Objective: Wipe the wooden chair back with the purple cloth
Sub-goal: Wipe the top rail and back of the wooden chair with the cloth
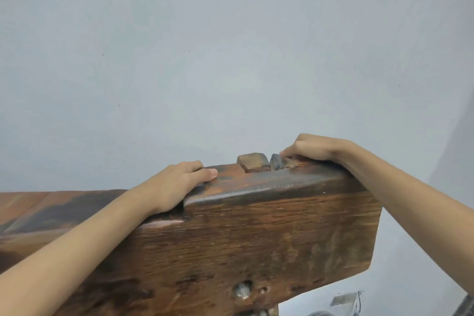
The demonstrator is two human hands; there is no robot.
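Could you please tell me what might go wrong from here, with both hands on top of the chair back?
No purple cloth is in view, so wiping cannot start until one hand lets go. The left hand and right hand curl over the chair back, so pulling might tip it. The worn top edge might snag fingers.

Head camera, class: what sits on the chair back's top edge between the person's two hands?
In the head view, between the left hand and right hand, the chair back carries a raised wooden block near the right fingertips. No cloth shows.
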